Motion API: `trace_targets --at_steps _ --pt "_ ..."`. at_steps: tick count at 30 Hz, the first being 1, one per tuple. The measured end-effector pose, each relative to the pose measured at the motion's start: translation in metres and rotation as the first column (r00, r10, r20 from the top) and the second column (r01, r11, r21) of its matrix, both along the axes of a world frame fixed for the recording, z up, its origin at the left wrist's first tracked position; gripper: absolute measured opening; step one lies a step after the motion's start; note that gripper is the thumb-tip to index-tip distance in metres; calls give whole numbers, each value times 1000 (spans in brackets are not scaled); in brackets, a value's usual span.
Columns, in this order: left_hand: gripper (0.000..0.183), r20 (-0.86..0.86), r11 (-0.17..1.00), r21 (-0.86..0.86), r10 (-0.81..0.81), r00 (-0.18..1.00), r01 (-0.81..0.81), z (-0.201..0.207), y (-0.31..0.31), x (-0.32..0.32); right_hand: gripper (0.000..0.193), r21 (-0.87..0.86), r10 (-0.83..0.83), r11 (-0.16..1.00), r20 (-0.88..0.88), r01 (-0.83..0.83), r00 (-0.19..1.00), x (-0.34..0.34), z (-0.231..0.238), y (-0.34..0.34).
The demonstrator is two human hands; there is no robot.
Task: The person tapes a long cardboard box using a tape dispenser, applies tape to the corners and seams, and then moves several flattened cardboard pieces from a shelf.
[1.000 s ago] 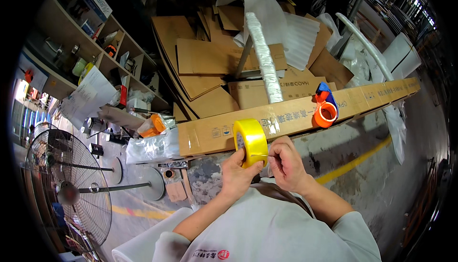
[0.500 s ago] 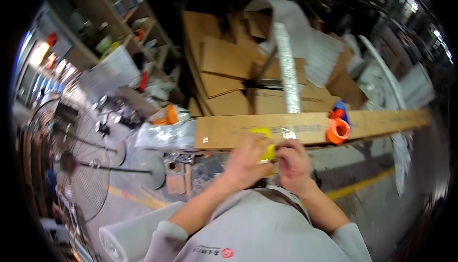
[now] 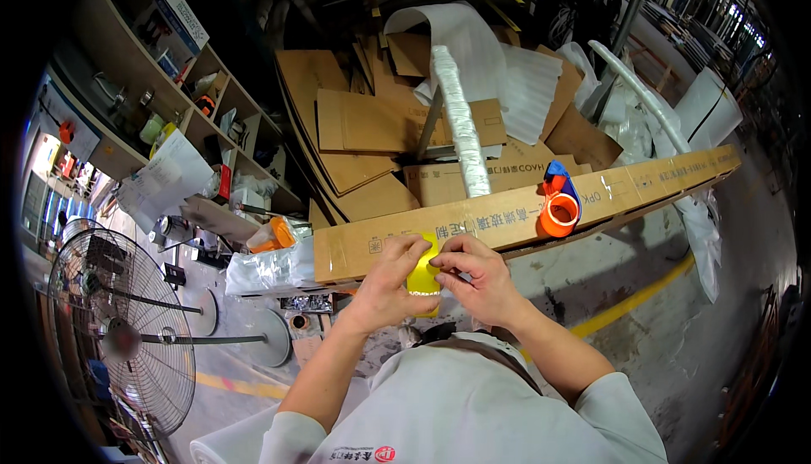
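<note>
In front of my body my left hand (image 3: 390, 286) grips a bright yellow object (image 3: 423, 273), thumb below and fingers over its upper left side. A pale jagged line crosses the object near its lower end; its kind is not clear. My right hand (image 3: 475, 276) is closed in a pinch at the object's right edge, and what lies between its fingertips is too small to make out. Just beyond both hands lies a long brown carton (image 3: 507, 212). On it, to the right of my hands, rests an orange and blue tape dispenser (image 3: 559, 210).
Plastic-wrapped goods (image 3: 269, 270) lie at the carton's left end. Behind it, flattened cardboard (image 3: 363, 124), white foam sheet (image 3: 528, 92) and a silvery wrapped bar (image 3: 460, 122) are piled. Shelving (image 3: 207, 130) and a standing fan (image 3: 127, 329) are at left. A white roll (image 3: 245, 434) lies nearby.
The view has shifted and turned, so the carton now slants up to the right. My left hand still holds the yellow object; my right fingers have come against its edge.
</note>
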State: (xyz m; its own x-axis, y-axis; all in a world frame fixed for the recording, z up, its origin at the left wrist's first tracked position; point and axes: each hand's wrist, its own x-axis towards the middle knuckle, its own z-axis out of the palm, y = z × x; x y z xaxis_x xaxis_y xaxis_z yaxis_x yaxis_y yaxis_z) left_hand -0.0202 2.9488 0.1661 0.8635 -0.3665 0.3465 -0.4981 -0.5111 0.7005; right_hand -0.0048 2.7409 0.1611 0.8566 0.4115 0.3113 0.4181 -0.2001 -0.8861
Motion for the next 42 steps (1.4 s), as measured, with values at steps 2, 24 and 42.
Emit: trace_targets --at_steps 2,24,42 --pt "75 -26 998 -20 -53 998 52 -3 7 2 24 -18 5 1000 15 -5 1000 -1 -1 1" --pt "32 227 992 -125 33 973 -5 -25 8 36 18 85 1 996 17 -2 1000 14 -17 12" --pt "22 -195 919 -391 -132 972 47 -1 25 49 23 -291 -5 938 529 187 848 23 -19 32"
